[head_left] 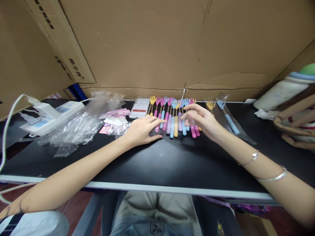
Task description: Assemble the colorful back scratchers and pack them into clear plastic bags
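Observation:
A row of several small back scratchers [172, 114] with pink, blue, yellow and purple handles and claw-shaped heads lies side by side on the black table [172, 160], near the cardboard wall. My left hand [142, 130] rests flat on the table with its fingers apart, touching the handle ends at the row's left side. My right hand [202, 120] hovers over the right side of the row with fingers spread and slightly curled, fingertips at the handles. Neither hand grips anything that I can see.
Clear plastic bags [78, 126] and pink labels [114, 113] lie at the left, by a white power strip [49, 116]. A phone [139, 109] lies behind my left hand. Two bagged scratchers [227, 118] lie at the right, next to a bottle [283, 90] and a bag [295, 127].

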A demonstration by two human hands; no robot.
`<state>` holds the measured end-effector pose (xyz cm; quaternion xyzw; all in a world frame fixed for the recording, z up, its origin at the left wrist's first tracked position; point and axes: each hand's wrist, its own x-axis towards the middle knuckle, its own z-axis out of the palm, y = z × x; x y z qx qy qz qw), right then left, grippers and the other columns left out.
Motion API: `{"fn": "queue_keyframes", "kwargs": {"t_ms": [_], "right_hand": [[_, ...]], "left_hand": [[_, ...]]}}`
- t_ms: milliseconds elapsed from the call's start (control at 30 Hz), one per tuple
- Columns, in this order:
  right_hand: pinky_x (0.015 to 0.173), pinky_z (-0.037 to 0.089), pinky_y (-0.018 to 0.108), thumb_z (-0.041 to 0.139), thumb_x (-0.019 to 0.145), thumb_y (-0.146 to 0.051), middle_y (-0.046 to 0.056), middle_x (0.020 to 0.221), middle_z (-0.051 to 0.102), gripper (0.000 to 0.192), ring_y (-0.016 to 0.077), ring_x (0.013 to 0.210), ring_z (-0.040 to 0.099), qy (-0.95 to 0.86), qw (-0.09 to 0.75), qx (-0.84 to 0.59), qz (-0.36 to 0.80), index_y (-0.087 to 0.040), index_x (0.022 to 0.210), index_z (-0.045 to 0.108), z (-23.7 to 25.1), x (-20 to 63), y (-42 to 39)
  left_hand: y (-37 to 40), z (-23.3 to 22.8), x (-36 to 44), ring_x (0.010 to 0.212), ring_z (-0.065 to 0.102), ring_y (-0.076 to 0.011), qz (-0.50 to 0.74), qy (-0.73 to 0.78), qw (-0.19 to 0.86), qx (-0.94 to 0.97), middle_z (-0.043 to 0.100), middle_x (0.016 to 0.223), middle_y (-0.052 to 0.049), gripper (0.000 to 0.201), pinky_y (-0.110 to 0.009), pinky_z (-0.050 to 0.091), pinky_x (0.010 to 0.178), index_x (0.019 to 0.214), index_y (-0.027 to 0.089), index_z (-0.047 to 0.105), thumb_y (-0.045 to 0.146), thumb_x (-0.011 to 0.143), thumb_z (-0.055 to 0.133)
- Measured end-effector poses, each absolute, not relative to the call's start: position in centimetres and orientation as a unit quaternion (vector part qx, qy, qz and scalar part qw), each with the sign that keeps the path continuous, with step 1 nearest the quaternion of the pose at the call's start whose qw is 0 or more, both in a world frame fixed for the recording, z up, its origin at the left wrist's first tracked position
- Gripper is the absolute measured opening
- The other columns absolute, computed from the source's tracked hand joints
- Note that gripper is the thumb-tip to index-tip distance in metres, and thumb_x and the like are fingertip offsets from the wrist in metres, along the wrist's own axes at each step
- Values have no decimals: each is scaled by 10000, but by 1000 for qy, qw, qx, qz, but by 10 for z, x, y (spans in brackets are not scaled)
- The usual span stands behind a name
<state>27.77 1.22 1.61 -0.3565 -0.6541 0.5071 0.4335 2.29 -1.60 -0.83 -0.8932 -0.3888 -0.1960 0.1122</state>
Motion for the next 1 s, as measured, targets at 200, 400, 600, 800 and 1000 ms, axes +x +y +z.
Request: {"fn": "queue_keyframes", "kwargs": {"t_ms": [200, 400, 600, 800, 1000], "right_hand": [[671, 530, 264, 547, 865, -484, 37, 861, 694, 315, 126, 711, 647, -675, 433, -324, 501, -209, 1017, 574, 16, 277, 13], [729, 530, 297, 499, 900, -480, 49, 917, 697, 305, 141, 767, 655, -740, 412, -304, 436, -218, 1044, 559, 14, 276, 11], [612, 550, 251, 601, 856, -377, 32, 936, 675, 268, 140, 765, 656, -773, 410, -310, 372, -228, 1070, 538, 13, 278, 11], [252, 331, 204, 605, 840, -405, 12, 874, 657, 269, 51, 361, 464, -753, 401, -368, 371, -246, 1050, 551, 13, 278, 7], [587, 533, 257, 657, 778, -369, 23, 783, 641, 197, 134, 694, 626, -692, 467, -381, 396, -205, 855, 580, 20, 276, 10]], "left_hand": [[-16, -8, 22, 985, 561, -176, -181, -391, 103, -897, 618, 1090, -33, 441, -237, 422, 694, 1268, 255, 517, 468, 883, 550], [-15, -10, 22, 994, 558, -176, -180, -384, 120, -898, 611, 1106, -30, 436, -243, 426, 685, 1264, 251, 522, 478, 891, 533], [-15, -10, 22, 993, 556, -171, -174, -385, 121, -898, 604, 1110, -25, 434, -243, 430, 697, 1268, 253, 518, 479, 898, 525], [-15, -8, 21, 990, 553, -168, -171, -384, 115, -900, 601, 1105, -25, 434, -243, 435, 718, 1272, 262, 520, 484, 899, 528], [-15, -8, 21, 998, 555, -178, -172, -388, 101, -900, 605, 1116, -42, 440, -241, 433, 722, 1270, 253, 518, 487, 898, 524]]}}
